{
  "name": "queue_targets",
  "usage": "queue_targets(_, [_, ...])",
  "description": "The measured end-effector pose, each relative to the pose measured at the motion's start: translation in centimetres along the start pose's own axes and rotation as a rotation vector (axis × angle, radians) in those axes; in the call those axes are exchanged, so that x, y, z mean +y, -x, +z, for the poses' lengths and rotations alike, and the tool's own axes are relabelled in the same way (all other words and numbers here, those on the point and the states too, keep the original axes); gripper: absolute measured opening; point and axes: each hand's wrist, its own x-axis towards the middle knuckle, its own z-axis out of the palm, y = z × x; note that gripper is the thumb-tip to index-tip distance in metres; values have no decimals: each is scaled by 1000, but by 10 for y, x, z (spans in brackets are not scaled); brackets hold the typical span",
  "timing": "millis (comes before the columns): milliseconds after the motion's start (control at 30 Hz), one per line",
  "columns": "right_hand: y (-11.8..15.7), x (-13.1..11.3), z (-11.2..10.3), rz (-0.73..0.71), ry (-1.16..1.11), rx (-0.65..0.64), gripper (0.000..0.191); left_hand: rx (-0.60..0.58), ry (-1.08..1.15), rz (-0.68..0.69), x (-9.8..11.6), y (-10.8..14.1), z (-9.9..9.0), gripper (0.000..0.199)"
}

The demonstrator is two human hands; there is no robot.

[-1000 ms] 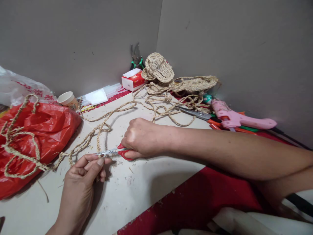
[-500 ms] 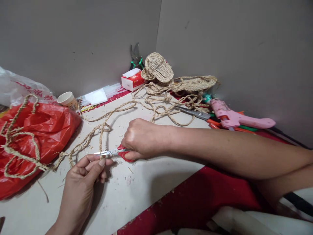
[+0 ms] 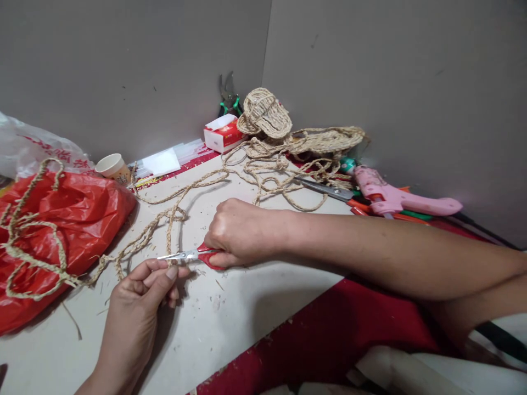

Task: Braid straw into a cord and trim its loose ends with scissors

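My left hand (image 3: pixel 144 291) pinches the end of a braided straw rope (image 3: pixel 169 236) between thumb and fingers, low on the pale board. Small red-handled scissors (image 3: pixel 183 255) are in my right hand (image 3: pixel 234 233), its fingers wrapped round the handles. The blades lie across the rope just above my left fingertips and look almost closed; whether the rope is cut through is hard to see. From there the rope runs up the board into a tangle of loose braid (image 3: pixel 275 175) and toward more braid on the left.
A red plastic bag (image 3: pixel 90 214) with braid on it lies left, near a paper cup (image 3: pixel 112 165). At the back are a tissue box (image 3: pixel 223 135), pruning shears (image 3: pixel 229 96) and coiled straw soles (image 3: pixel 267 112). Larger scissors (image 3: pixel 325 188) and a pink glue gun (image 3: pixel 403 197) sit right.
The scissor blades have closed a little further across the rope. Both hands stay in nearly the same place.
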Motion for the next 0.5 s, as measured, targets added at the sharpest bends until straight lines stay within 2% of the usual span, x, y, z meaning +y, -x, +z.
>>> queue_targets(100, [0, 1, 1, 26, -67, 21, 28, 19, 23, -5, 0, -1, 0, 21])
queue_targets(167, [-1, 2, 4, 77, -211, 62, 26, 25, 48, 0, 0, -1, 0, 22])
queue_targets(233, [-2, 1, 7, 136, -500, 131, 25, 21, 66, 10, -1, 0, 0, 22])
queue_targets(300, [-5, 0, 11, 180, -900, 169, 27, -4, 56, 25, -2, 1, 0, 21])
queue_targets(400, [-8, -4, 13, 227, -1418, 94, 34, -61, -43, 46, -4, 3, 1, 21])
queue_targets(500, [-11, -8, 13, 236, -1711, 41, 37, -53, -188, 101, -4, 6, 3, 21])
